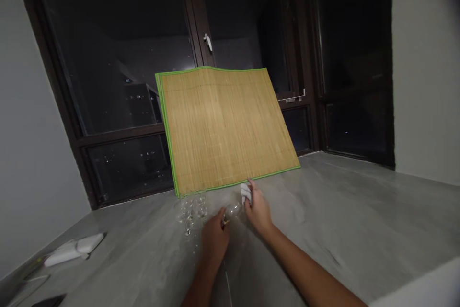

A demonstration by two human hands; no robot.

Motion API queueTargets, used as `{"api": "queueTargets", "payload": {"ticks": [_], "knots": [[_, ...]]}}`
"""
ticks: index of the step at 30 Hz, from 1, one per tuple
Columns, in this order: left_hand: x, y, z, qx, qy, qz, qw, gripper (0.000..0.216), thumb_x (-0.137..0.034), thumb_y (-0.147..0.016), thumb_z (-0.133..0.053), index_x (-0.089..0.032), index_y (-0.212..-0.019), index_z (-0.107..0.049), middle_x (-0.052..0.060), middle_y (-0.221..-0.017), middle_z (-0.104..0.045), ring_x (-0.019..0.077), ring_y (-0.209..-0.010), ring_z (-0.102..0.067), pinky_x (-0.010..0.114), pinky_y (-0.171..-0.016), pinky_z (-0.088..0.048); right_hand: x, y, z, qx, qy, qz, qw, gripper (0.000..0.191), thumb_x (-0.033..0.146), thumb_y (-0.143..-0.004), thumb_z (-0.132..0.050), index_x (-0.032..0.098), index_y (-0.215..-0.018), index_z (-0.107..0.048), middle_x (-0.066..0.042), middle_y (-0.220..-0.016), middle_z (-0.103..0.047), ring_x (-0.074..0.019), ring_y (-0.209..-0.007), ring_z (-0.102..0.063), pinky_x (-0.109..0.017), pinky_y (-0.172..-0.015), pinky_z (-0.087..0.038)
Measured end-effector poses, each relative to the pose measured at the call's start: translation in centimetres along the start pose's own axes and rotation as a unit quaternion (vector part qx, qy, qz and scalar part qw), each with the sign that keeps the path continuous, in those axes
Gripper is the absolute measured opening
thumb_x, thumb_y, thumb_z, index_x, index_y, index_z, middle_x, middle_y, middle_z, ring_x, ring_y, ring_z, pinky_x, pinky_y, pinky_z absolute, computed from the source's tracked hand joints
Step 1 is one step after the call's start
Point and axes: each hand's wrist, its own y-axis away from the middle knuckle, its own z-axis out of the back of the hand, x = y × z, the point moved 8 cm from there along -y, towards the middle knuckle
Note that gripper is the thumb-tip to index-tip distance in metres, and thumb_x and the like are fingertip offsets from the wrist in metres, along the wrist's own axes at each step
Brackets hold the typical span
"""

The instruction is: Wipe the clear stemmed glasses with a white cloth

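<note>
My left hand [216, 231] is closed on the stem end of a small clear stemmed glass [234, 209], which lies tilted with its bowl toward my right hand. In my right hand [258, 209] a folded white cloth [246, 192] is pinched between thumb and fingers, beside the mouth of that glass. The index finger of this hand points up toward the mat. Several more clear stemmed glasses [192, 209] stand close together just left of my left hand. Their outlines are faint against the grey surface, and the left fingertips are partly hidden.
A folded bamboo mat [230, 127] with green edging leans on the dark window frame behind the glasses. On the left of the grey stone ledge [341, 221] lies a white device [74, 249] with a cable. A dark object [49, 301] sits at the lower left edge.
</note>
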Motion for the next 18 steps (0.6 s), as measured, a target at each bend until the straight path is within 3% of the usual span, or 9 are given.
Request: {"api": "queueTargets", "payload": {"ticks": [5, 11, 14, 16, 18], "knots": [[0.1, -0.1, 0.5, -0.031, -0.056, -0.019, 0.998, 0.047, -0.014, -0.081, -0.055, -0.024, -0.125, -0.065, 0.006, -0.096, -0.075, 0.0228, -0.095, -0.066, 0.035, -0.095, -0.037, -1.5, 0.2, -0.2, -0.024, -0.070, -0.078, 0.994, 0.056, 0.026, -0.085, -0.045, 0.019, -0.141, -0.036, -0.010, -0.114, -0.067, -0.0237, -0.097, -0.065, -0.035, -0.085, -0.050], [0.0, 0.1, -0.3, 0.000, -0.086, -0.029, 0.996, 0.046, -0.013, -0.084, -0.052, -0.020, -0.128, -0.063, 0.009, -0.108, -0.074, 0.0237, -0.101, -0.064, 0.034, -0.094, -0.038, -0.9, 0.4, -3.4, 0.131, -0.117, -0.034, 0.984, 0.039, 0.032, -0.091, -0.040, 0.021, -0.127, -0.051, 0.001, -0.076, -0.064, -0.0171, -0.068, -0.060, -0.027, -0.066, -0.045], [-0.3, 0.2, -0.4, 0.013, -0.123, -0.029, 0.992, 0.047, -0.014, -0.084, -0.053, -0.022, -0.130, -0.061, 0.007, -0.107, -0.074, 0.0218, -0.102, -0.063, 0.031, -0.093, -0.038, -1.7, 0.2, -3.9, 0.140, -0.138, -0.051, 0.979, 0.038, 0.031, -0.093, -0.033, 0.020, -0.124, -0.053, 0.004, -0.064, -0.056, -0.0162, -0.060, -0.055, -0.025, -0.059, -0.040], [-0.5, 0.3, -0.3, 0.015, -0.143, -0.032, 0.989, 0.047, -0.014, -0.085, -0.054, -0.024, -0.131, -0.060, 0.005, -0.106, -0.074, 0.0211, -0.102, -0.063, 0.031, -0.093, -0.037, -2.0, 0.1, -3.9, 0.131, -0.140, -0.050, 0.980, 0.040, 0.028, -0.090, -0.037, 0.019, -0.128, -0.050, 0.004, -0.065, -0.055, -0.0162, -0.060, -0.054, -0.025, -0.058, -0.041], [-0.6, 0.3, -0.3, 0.009, -0.151, -0.038, 0.988, 0.046, -0.014, -0.085, -0.054, -0.023, -0.130, -0.060, 0.005, -0.107, -0.073, 0.0212, -0.101, -0.063, 0.032, -0.093, -0.037, -2.2, 0.0, -3.6, 0.109, -0.129, -0.041, 0.985, 0.053, 0.024, -0.083, -0.045, 0.018, -0.136, -0.040, 0.001, -0.079, -0.060, -0.0162, -0.065, -0.055, -0.026, -0.062, -0.044]]}}
